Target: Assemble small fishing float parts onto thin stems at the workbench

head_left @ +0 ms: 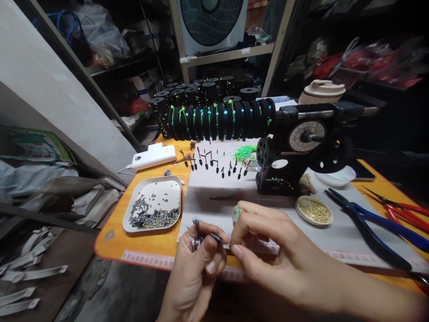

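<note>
Near the table's front edge, my left hand (204, 255) is closed, pinching a small dark cylindrical piece (216, 238) between thumb and forefinger. A second dark piece with a spiky end (195, 222) sticks up behind its fingers, beside something shiny. Fingertips almost meeting it, my right hand (264, 237) is closed in a pinch; what it holds, if anything, is too small to make out. A green wrap (237, 213) covers one of its fingertips. To the left lies a white tray (125, 219) of small grey, black and yellowish pieces.
Over the table reaches a black winding device (281, 170) with a dial and cord-wrapped rod (221, 120). Below hang or stand several small black pieces (217, 170). Rightward are a dish (298, 212) of gold bits, blue-handled pliers (368, 228) and red-handled pliers (398, 210). A power bank (154, 156) lies left.
</note>
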The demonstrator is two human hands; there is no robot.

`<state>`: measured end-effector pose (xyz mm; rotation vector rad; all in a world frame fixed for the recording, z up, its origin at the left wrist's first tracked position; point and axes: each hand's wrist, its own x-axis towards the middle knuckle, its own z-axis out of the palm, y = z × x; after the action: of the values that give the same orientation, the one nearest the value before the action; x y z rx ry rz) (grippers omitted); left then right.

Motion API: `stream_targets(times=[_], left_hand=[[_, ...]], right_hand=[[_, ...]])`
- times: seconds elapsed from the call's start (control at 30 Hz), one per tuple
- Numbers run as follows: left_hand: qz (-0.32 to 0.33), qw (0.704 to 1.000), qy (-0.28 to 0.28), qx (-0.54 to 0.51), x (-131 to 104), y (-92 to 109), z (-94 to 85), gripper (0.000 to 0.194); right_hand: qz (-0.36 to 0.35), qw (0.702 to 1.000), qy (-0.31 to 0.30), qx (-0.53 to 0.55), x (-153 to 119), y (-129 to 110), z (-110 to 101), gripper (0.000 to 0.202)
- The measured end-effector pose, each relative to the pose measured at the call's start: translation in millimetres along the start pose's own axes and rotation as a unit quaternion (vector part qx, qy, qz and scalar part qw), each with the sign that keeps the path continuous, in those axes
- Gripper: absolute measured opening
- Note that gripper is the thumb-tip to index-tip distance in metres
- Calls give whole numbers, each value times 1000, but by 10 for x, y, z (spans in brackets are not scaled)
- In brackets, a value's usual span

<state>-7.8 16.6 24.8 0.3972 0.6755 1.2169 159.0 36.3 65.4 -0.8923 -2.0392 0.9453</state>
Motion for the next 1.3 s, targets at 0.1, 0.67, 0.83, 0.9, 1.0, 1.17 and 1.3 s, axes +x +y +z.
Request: stream_targets(times=[0.1, 0.67, 0.83, 0.9, 1.0, 1.17, 1.3], left_hand=[[-2, 1000, -8, -3, -1, 9, -5, 18], [12, 1000, 7, -16, -41, -9, 37, 18], [18, 999, -26, -7, -7, -26, -28, 15], [21, 999, -26, 1, -4, -33, -39, 13], [34, 999, -23, 21, -11, -42, -35, 13], [119, 991, 25, 63, -28, -54, -8, 17], [169, 977, 37, 122, -29, -70, -41, 13]], right_hand=[[-2, 1000, -4, 2, -25, 1, 2, 15], [-2, 1000, -5, 1, -12, 43, 5, 14], [-8, 1000, 2, 1, -14, 26, -6, 14], [-7, 1000, 5, 3, -17, 14, -7, 14], [-2, 1000, 5, 2, -19, 19, -3, 13], [-26, 998, 54, -21, -1, 100, 20, 12], [-54, 996, 69, -16, 17, 157, 25, 14]])
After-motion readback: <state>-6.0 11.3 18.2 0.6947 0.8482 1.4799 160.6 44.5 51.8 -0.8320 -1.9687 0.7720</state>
